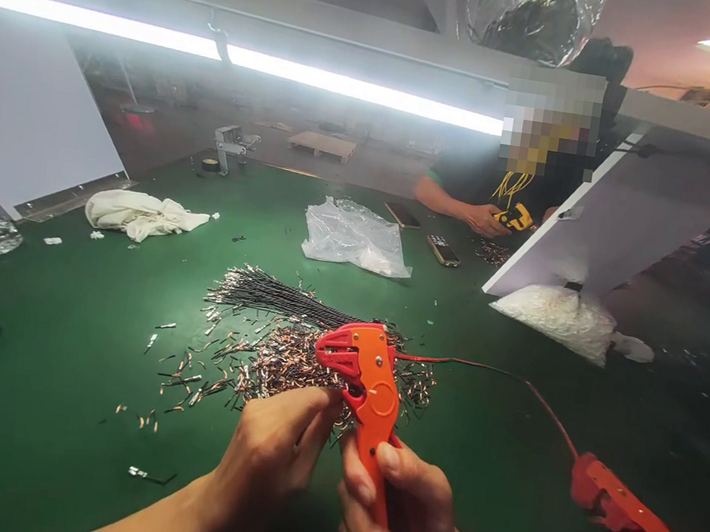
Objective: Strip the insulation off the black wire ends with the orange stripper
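An orange and red wire stripper (378, 393) stands tilted in my right hand (407, 502), whose fingers wrap round its handles. Its red jaws point left, above a heap of short black wire scraps (288, 362) with bits of copper and metal terminals. My left hand (278, 440) is closed in a pinch beside the tool, just below the jaws; what its fingers hold, if anything, is hidden. Behind the heap lies a bundle of black wires (278, 295) with metal terminals at their left ends. One loose terminal with a wire piece (147, 475) lies at the front left.
A second wire stripper (642, 526) lies at right, with a thin red strand between it and the first. On the green table (87, 334) are a clear plastic bag (355, 238), white cloth (141, 216), phones (443, 250) and a filled bag (559, 319). Another person's hand (488, 220) is across the table.
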Motion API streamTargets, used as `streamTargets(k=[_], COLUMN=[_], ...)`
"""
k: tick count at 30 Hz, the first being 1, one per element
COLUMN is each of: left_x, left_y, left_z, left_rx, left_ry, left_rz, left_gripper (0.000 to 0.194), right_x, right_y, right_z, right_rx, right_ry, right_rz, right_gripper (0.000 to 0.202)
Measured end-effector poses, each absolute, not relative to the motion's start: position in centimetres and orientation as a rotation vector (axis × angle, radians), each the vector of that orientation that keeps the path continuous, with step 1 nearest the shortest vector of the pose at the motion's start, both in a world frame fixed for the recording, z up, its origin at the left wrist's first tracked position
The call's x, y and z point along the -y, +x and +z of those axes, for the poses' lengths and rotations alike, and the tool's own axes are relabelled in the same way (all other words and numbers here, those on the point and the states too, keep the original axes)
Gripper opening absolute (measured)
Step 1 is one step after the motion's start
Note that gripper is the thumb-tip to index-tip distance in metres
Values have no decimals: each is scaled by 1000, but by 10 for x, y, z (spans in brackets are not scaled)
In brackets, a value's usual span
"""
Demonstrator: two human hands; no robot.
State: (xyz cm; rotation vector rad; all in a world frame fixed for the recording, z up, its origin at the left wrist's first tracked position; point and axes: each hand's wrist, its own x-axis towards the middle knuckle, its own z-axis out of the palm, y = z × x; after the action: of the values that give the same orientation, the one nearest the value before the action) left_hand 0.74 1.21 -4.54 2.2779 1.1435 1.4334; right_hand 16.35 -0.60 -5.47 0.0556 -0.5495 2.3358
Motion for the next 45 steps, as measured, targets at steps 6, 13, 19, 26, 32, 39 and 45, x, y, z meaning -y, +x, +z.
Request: streamTargets(k=[6,13,19,26,32,39,45], left_x=[-13,-13,-14,-17,-20,-30,-20], left_y=[8,7,6,7,2,-8,-3], left_z=[-48,-49,-49,-61,-58,-40,-32], left_rx=[-1135,-1160,-1220,-1347,-1498,-1456,-1266], left_ry=[2293,2338,2376,2448,2562,2527,2242], left_rz=[1424,1381,1311,1100,1108,1491,1514], left_gripper=[14,13,12,17,19,12,13], right_x=[7,6,5,-3,-6,-10,-7], right_y=[159,161,158,161,168,179,178], right_z=[-62,-67,-65,-65,-56,-43,-48], right_rx=[602,590,507,457,541,738,685], right_ry=[-154,-102,-84,-291,-532,-704,-360], right_rz=[2288,2304,2273,2232,2244,2112,2327], right_gripper=[42,49,65,58,45,22,28])
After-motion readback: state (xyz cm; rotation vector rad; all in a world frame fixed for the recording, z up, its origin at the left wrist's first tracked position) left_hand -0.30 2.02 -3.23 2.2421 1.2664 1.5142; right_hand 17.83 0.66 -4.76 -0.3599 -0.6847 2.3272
